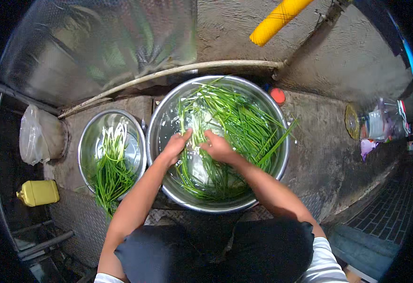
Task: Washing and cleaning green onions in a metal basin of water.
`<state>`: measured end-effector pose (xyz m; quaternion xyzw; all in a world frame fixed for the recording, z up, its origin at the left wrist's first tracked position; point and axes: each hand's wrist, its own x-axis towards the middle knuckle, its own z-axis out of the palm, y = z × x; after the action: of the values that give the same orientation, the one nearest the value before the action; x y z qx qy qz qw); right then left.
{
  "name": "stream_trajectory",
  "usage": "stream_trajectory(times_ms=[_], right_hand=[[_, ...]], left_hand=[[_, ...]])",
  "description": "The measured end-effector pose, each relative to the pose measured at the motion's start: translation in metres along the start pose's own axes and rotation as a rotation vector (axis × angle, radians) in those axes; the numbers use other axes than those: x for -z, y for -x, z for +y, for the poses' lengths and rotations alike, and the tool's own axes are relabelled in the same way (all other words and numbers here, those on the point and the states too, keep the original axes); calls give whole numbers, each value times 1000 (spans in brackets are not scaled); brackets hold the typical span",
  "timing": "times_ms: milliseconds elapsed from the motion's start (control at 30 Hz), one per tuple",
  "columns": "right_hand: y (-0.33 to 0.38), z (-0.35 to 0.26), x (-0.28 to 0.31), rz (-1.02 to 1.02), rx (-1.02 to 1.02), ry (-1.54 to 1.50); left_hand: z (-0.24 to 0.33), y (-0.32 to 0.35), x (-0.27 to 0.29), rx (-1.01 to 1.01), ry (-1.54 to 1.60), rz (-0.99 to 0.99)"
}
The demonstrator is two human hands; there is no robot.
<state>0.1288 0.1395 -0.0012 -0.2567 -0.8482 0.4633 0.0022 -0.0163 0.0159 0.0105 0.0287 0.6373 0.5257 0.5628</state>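
Observation:
A large steel basin (285, 137) holds water and many long spring onions (249, 125), their green leaves spread to the right and their pale stems nearer the middle. My left hand (176, 145) is in the basin's left half, closed with its fingers on a few spring onion stalks. Just right of it, my right hand (217, 146) curls around more stalks at the pale end. A small gap with white stems lies between the two hands. Some fingertips are hidden by the stalks. To the left, a smaller steel bowl (81, 153) holds a bunch of spring onions (114, 170), white ends pointing away from me.
A bucket lined with clear plastic (41, 134) and a yellow jug (39, 193) stand at the far left. Behind the basin run a pale pipe (168, 70) and a wall. A red lid (277, 95) sits beside its rim. Clear plastic containers (385, 120) lie at the right.

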Motion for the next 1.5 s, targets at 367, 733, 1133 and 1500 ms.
stream_trajectory(times_ms=[367,733,1133,1500], right_hand=[[-6,3,-19,-183,-82,-190],[-1,-23,21,446,337,225],[-10,29,34,315,-126,810],[-13,-26,7,359,132,48]], left_hand=[[-1,5,6,-76,131,-59],[-1,3,3,-45,225,-105],[5,10,2,5,223,-104],[42,37,1,-1058,-1216,199]])
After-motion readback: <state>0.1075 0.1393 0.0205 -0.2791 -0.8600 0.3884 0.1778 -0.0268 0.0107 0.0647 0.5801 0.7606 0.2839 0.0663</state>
